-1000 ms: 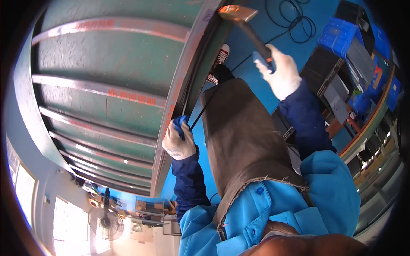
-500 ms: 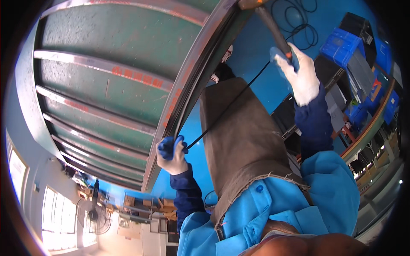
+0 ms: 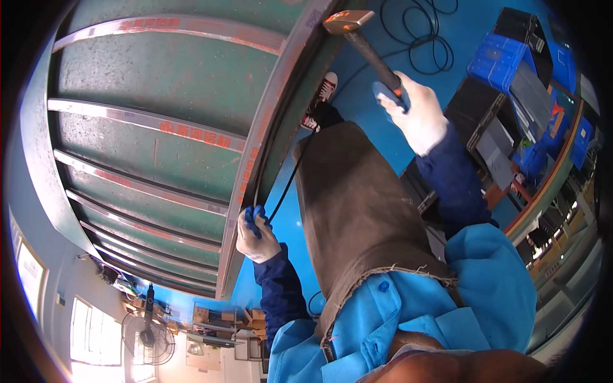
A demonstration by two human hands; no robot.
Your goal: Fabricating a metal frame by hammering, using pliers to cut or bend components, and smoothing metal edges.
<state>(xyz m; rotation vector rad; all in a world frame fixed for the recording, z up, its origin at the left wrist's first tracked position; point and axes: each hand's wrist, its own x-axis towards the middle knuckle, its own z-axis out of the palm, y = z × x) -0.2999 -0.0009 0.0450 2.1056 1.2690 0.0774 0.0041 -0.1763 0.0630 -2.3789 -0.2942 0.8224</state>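
Note:
My right hand (image 3: 415, 113), in a white glove with blue fingers, grips the dark handle of a hammer (image 3: 370, 52). The hammer's copper-coloured head is raised near the far end of a metal frame edge (image 3: 271, 102). My left hand (image 3: 257, 236), gloved alike, is closed at the near part of that edge, its fingers around a thin black strip (image 3: 288, 188). One length of the strip runs along the frame's side; another hangs slack toward my shoes. The frame carries a dark green panel (image 3: 159, 64) crossed by several metal ribs.
A brown apron (image 3: 351, 198) covers my front, above red-and-white shoes (image 3: 327, 86). Black cable (image 3: 415, 48) lies coiled on the blue floor. Blue crates (image 3: 501, 62) and dark boxes stand to the right. A fan (image 3: 148, 329) and shelving are at the lower left.
My right hand has moved left with the hammer, bringing its head fully into view. The strip, earlier stretched toward my right hand, now hangs nearer the frame. My left hand stays at the edge.

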